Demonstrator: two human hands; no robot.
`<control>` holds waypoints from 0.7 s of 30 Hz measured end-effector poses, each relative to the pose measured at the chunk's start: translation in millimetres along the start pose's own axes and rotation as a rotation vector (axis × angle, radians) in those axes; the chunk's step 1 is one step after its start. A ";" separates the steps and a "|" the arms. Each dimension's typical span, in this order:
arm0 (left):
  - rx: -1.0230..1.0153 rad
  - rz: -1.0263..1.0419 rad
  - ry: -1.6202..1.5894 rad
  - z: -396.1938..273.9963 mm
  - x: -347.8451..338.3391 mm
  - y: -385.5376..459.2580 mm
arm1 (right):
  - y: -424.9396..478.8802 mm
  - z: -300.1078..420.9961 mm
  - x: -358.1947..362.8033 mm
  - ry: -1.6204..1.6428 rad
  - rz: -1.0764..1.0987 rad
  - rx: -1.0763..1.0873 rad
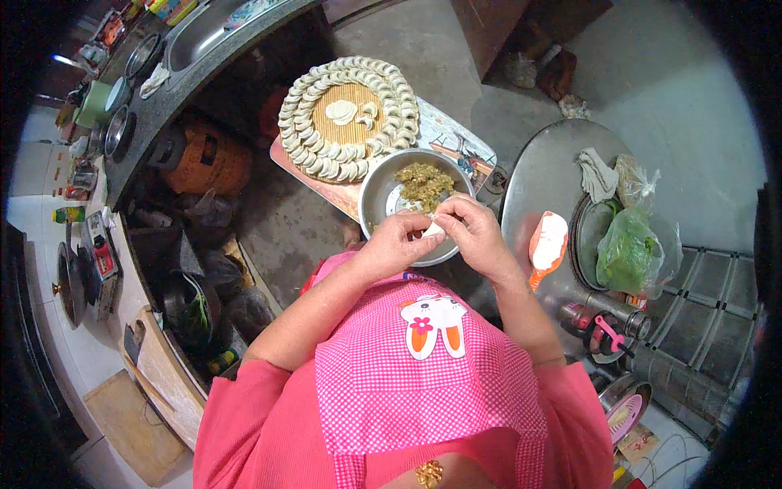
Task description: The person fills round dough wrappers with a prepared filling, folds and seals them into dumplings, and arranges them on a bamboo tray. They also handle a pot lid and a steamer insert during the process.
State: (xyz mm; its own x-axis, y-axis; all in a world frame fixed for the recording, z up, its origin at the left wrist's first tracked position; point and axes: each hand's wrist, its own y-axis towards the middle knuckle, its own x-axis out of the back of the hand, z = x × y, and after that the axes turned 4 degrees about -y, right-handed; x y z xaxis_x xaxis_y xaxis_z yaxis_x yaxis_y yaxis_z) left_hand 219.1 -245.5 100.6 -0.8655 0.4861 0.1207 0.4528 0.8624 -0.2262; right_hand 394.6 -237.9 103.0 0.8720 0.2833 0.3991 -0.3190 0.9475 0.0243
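Over the near rim of a metal bowl (380,189), my left hand (403,241) and my right hand (473,231) pinch a pale dumpling (432,231) between their fingertips. My fingers cover part of it. Minced filling (421,185) is heaped on the bowl's far side, with the end of a utensil (443,195) beside my right fingers. Behind the bowl, a round woven tray (324,136) carries rings of folded dumplings (299,153). A small stack of flat round wrappers (341,112) lies at its middle, next to a few loose dumplings (368,115).
The tray and bowl rest on a low table with a printed top (452,131). To the right, a metal round table (531,177) holds an orange scoop of white flour (548,241), a cloth (595,174) and a green plastic bag (632,250). A gas cylinder (208,160) stands under the left counter.
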 end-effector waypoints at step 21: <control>0.207 0.086 -0.279 1.7 1.7 -3.7 | -5.1 -1.6 -8.3 -0.132 -0.001 -0.003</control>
State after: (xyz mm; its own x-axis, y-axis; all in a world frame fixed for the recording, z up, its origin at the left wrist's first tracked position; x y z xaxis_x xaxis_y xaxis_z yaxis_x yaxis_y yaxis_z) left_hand 215.6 -248.1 100.0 -0.8641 0.4741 -0.1692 0.4985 0.7590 -0.4189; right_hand 389.6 -244.9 98.1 0.8157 0.2609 0.5163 -0.3172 0.9481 0.0221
